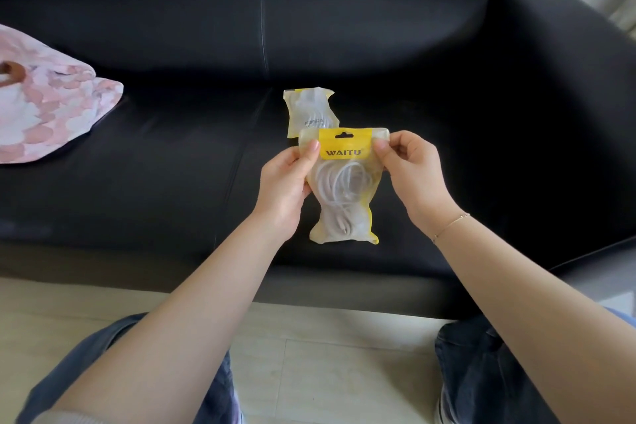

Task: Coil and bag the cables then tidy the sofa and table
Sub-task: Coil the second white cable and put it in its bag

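Note:
I hold a clear plastic bag with yellow edges and a yellow header (344,182) upright above the black sofa seat (155,182). A coiled white cable (339,193) lies inside it. My left hand (289,186) pinches the bag's top left corner, and my right hand (409,175) pinches its top right corner. A second bag of the same kind (309,110), also with a white cable inside, lies flat on the seat just behind the held one.
A pink and white patterned cushion (44,96) rests on the sofa's left side. The sofa's right armrest (568,96) rises at the right. My knees in blue jeans and a pale floor (327,354) are below.

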Action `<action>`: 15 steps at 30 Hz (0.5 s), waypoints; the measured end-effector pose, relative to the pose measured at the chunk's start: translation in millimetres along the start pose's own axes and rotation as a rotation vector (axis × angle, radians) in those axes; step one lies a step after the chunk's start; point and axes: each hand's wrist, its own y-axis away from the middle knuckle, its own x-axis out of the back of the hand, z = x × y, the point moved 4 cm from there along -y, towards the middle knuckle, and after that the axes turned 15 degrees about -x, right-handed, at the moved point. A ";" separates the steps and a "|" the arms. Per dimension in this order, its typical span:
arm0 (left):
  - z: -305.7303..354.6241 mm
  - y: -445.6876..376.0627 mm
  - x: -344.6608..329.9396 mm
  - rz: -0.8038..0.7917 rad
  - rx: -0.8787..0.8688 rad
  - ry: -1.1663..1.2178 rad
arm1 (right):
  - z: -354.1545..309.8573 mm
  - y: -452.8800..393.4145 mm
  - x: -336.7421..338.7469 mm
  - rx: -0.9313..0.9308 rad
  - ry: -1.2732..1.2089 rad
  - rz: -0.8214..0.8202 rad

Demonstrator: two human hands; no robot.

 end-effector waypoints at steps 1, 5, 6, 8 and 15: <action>-0.6 -0.3 2.2 0.020 -0.007 -0.008 | -0.2 0.3 -0.2 -0.001 -0.006 -0.018; -1.5 -0.8 7.8 0.092 -0.031 -0.039 | -5.0 1.3 -1.0 -0.024 -0.062 -0.158; -0.8 -1.2 8.9 0.106 -0.037 -0.050 | -6.1 1.7 -1.1 -0.037 -0.078 -0.205; 0.0 -1.7 9.3 0.110 -0.048 -0.063 | -6.1 1.7 -1.3 -0.060 -0.075 -0.269; 1.9 -1.8 6.6 0.044 -0.072 -0.088 | -3.2 4.8 -2.7 -0.076 -0.092 -0.312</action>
